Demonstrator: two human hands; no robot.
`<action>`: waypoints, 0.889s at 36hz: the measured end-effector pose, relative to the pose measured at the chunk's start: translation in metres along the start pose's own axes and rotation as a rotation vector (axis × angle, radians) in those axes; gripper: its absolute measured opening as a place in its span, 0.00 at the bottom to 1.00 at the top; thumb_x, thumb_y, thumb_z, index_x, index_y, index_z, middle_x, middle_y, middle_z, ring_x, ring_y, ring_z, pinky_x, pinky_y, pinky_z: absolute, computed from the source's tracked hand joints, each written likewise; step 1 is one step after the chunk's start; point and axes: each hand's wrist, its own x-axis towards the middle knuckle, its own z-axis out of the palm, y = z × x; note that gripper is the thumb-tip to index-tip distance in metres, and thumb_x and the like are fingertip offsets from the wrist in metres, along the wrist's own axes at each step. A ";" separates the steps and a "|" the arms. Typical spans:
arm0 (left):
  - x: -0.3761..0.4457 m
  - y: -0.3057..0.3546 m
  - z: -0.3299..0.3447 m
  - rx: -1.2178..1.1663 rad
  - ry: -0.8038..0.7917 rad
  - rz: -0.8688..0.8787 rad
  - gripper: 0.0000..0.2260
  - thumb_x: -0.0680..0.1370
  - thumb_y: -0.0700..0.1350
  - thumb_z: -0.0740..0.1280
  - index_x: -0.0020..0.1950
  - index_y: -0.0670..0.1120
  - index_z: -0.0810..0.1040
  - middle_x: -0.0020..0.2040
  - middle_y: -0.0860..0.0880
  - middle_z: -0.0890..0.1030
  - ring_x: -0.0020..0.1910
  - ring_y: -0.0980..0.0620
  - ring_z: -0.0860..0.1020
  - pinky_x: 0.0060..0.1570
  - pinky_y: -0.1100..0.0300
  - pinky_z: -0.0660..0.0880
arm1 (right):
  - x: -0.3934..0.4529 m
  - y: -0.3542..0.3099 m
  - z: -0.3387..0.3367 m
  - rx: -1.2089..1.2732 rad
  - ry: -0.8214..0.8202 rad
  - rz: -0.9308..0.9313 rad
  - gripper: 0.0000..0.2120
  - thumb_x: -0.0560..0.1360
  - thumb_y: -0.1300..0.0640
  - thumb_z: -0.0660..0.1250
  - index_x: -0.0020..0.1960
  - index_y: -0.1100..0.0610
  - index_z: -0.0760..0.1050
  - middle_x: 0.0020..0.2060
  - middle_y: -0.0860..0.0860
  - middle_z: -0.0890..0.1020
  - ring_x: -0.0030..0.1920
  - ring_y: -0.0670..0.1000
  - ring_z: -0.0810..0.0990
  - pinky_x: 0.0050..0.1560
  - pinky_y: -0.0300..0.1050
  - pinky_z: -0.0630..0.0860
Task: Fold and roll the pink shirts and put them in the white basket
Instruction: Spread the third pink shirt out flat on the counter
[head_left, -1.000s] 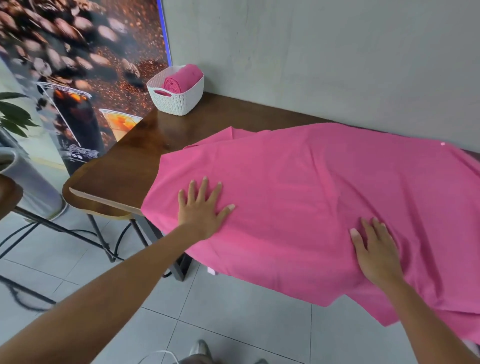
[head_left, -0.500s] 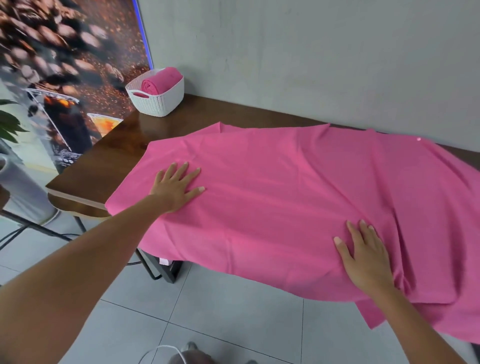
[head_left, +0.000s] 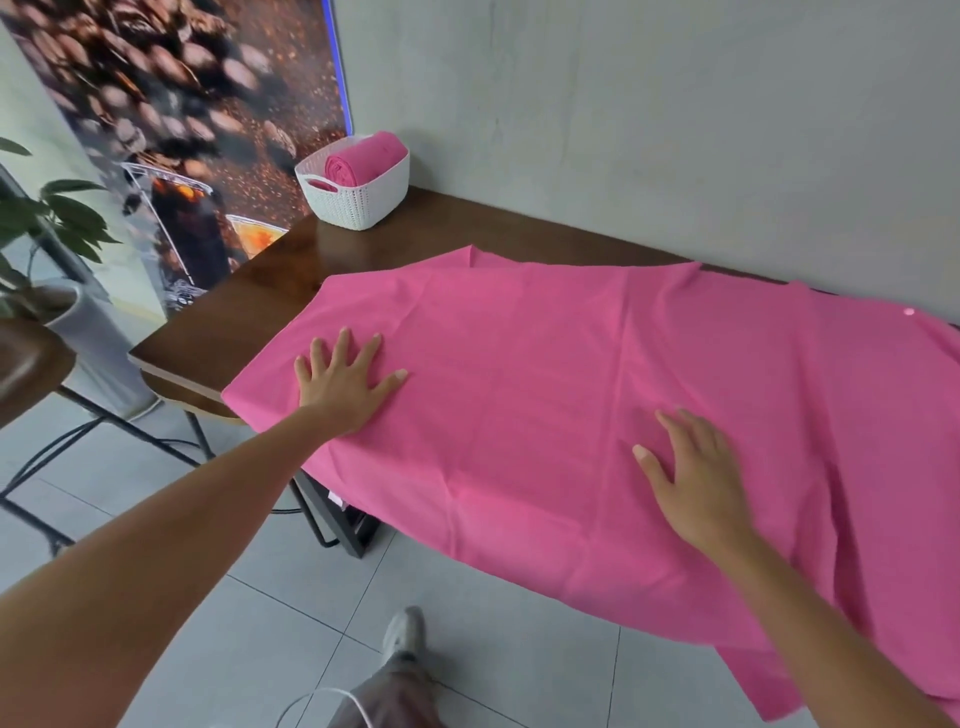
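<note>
A large pink shirt lies spread flat over the dark wooden table, its near edge hanging over the table's front. My left hand presses flat on the shirt's left end, fingers apart. My right hand lies flat on the cloth near the front edge, fingers apart, holding nothing. The white basket stands at the table's far left corner against the wall, with a rolled pink shirt inside it.
A grey wall runs behind the table. A coffee poster covers the left wall. A potted plant and a chair stand left of the table. Tiled floor and my shoe are below.
Both hands have slid over the cloth, smoothing it: the left hand out toward the shirt's left end, the right hand a little farther onto the table. The shirt lies flatter.
</note>
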 end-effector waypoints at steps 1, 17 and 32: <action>0.002 -0.001 -0.001 -0.010 0.008 0.004 0.39 0.73 0.78 0.41 0.81 0.63 0.49 0.83 0.48 0.49 0.80 0.35 0.48 0.76 0.36 0.49 | 0.007 -0.005 0.001 0.010 -0.005 -0.002 0.31 0.81 0.38 0.54 0.76 0.56 0.67 0.75 0.56 0.68 0.75 0.58 0.62 0.76 0.56 0.58; 0.130 0.045 -0.052 -0.113 0.063 0.412 0.43 0.74 0.74 0.42 0.80 0.50 0.61 0.80 0.47 0.62 0.80 0.43 0.55 0.76 0.44 0.54 | 0.161 -0.065 0.018 0.029 -0.053 -0.020 0.28 0.82 0.45 0.60 0.78 0.56 0.64 0.76 0.57 0.66 0.77 0.57 0.61 0.78 0.55 0.57; 0.190 0.068 -0.020 0.033 0.385 0.873 0.17 0.75 0.55 0.61 0.55 0.48 0.82 0.48 0.49 0.80 0.47 0.44 0.76 0.51 0.49 0.74 | 0.292 -0.102 0.031 -0.078 -0.190 -0.107 0.33 0.77 0.64 0.63 0.80 0.52 0.59 0.80 0.49 0.58 0.80 0.50 0.53 0.79 0.54 0.55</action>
